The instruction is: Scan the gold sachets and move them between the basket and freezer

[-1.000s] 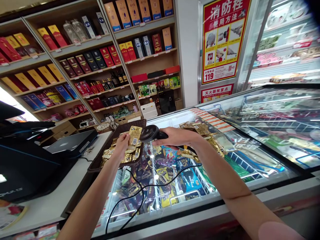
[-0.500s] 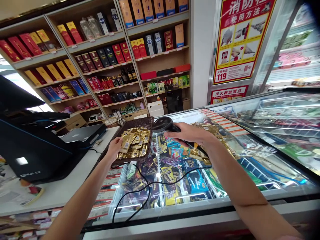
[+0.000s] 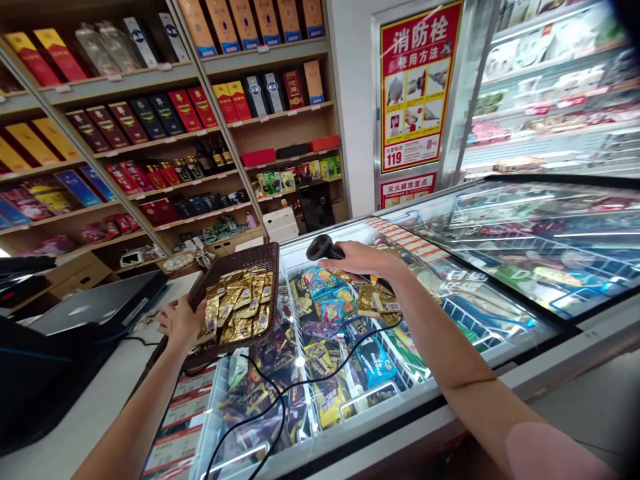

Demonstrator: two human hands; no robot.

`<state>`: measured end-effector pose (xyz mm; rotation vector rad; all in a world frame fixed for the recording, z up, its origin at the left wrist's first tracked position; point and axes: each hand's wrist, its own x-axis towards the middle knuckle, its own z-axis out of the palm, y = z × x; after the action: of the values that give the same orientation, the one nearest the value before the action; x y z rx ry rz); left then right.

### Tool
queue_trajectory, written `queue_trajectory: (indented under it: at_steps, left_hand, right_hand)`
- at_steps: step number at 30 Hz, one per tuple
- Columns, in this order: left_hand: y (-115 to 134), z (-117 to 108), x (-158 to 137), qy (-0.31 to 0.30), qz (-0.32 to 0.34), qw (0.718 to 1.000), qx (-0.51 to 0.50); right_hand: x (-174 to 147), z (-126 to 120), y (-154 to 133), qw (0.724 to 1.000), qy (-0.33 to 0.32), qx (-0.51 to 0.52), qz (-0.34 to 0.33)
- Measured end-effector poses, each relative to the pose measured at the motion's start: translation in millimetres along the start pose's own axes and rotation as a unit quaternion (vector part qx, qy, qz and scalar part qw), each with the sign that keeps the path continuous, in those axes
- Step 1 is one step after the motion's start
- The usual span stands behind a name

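Observation:
My right hand (image 3: pixel 363 259) is wrapped round the handle of a black barcode scanner (image 3: pixel 324 247), held above the glass-topped freezer (image 3: pixel 345 413). A dark brown woven basket (image 3: pixel 275 273) full of small gold foil packets (image 3: pixel 245 300) stands on the freezer's left end. At the basket's left side, my left hand (image 3: pixel 183 323) grips the rim, its fingers outside and the thumb toward the packets. No packet shows in that hand. From the scanner a black cable (image 3: pixel 320 379) loops across the glass.
Bagged frozen goods lie in wire baskets under the glass. To the left, a white counter (image 3: pixel 100 400) carries a black machine (image 3: pixel 35 373) and a flat dark device (image 3: pixel 105 303). Behind are shelves of boxed bottles (image 3: pixel 150 117) and a red poster (image 3: pixel 417 87).
My left hand has let go of a gold packet and moved left to the basket's rim. The scanner stays in my right hand, its head turned. The view has swung right.

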<state>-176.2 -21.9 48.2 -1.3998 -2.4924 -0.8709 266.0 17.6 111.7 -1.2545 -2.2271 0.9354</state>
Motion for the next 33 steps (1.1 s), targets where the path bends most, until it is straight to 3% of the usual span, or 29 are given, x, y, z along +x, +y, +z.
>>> queue_trajectory:
  at_steps: [2, 7, 12, 16, 20, 24, 28, 33]
  left_hand:
    - [29, 11, -3, 0.024, 0.046, 0.998, 0.037]
    - [123, 65, -23, -0.062, 0.224, 0.972, 0.026]
    - [210, 143, -41, -0.182, 0.369, 0.911, 0.010]
    - [253, 187, -44, -0.262, 0.434, 0.861, 0.035]
    - [272, 209, -40, -0.316, 0.485, 0.813, 0.066]
    - [277, 212, -36, -0.337, 0.503, 0.793, 0.064]
    - [272, 202, -39, -0.337, 0.490, 0.804, 0.018]
    - [255, 173, -35, -0.325, 0.410, 0.850, -0.062]
  right_hand:
    - [4, -9, 12, 0.999, 0.017, -0.015, 0.034]
    - [15, -25, 39, 0.991, 0.054, -0.056, 0.111]
    - [15, -36, 49, 0.985, 0.069, -0.060, 0.144]
    - [10, -44, 51, 0.987, 0.072, -0.024, 0.143]
    - [8, -49, 52, 0.989, 0.073, 0.004, 0.127]
    - [4, -51, 50, 0.990, 0.074, 0.018, 0.120]
    - [2, -51, 49, 0.990, 0.084, 0.029, 0.108]
    - [-4, -48, 40, 0.996, 0.054, 0.034, 0.066]
